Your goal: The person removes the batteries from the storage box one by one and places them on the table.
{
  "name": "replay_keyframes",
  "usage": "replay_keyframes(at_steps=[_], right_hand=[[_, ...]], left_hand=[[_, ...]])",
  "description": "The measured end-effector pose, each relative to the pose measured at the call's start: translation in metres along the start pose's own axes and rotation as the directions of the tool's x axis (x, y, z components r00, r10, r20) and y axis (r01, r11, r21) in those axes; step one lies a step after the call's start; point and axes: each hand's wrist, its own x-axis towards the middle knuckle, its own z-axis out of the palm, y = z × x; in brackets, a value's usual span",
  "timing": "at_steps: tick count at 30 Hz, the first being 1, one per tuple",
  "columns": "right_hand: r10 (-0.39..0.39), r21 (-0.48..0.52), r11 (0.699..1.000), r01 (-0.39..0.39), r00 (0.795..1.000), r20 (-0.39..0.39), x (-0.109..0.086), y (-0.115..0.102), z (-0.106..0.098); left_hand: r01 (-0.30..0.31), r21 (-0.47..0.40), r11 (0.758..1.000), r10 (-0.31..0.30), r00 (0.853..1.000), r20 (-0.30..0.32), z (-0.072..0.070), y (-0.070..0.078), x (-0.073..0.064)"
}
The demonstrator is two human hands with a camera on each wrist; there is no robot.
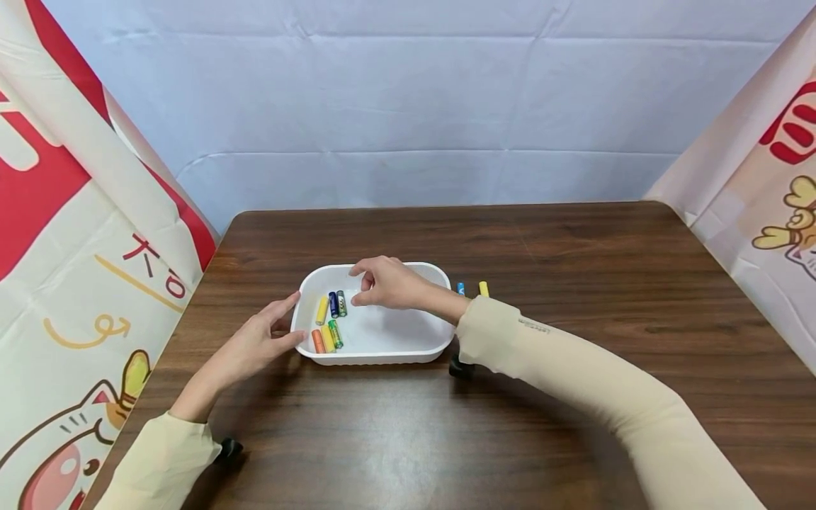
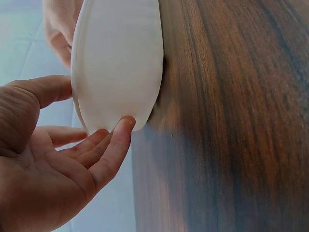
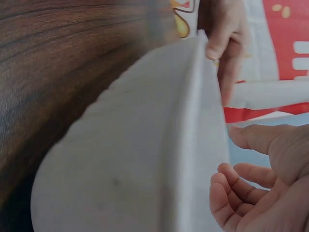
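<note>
A white plastic tray [image 1: 408,356] stands on the table. My left hand [image 1: 258,343] holds its left end, thumb at the near corner and fingers spread along the outer wall [image 2: 120,58]. Over the middle of the tray hovers my right hand [image 1: 392,285], thumb and forefinger apart with nothing between them; its other fingers [image 3: 231,193] are bent. In the tray's left part lie a yellow battery [image 1: 321,310], a dark blue battery [image 1: 333,304] and a dark green battery [image 1: 342,303]. Nearer the front lie an orange battery [image 1: 318,341], another yellow battery [image 1: 328,338] and a green battery [image 1: 335,333].
Beyond the tray's right end, a blue battery [image 1: 461,288] and a yellow battery [image 1: 484,289] lie on the brown wooden table [image 1: 605,283], partly behind my right sleeve [image 1: 561,354]. A pale cloth [image 1: 414,106] hangs behind the table, with printed cloths at both sides.
</note>
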Motion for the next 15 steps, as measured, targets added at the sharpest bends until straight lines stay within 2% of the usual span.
replay_keyframes(at_steps=[9,15], right_hand=[[0.069,-0.003,0.998,-0.069,0.997,0.047,0.020,0.001,0.022],[0.083,-0.027,0.996,-0.082,0.996,0.033,0.026,0.003,0.033]], left_hand=[[-0.012,-0.008,1.000,0.012,1.000,-0.001,-0.001,0.000,-0.002],[-0.018,0.002,1.000,0.018,1.000,0.000,-0.002,0.000,-0.003]])
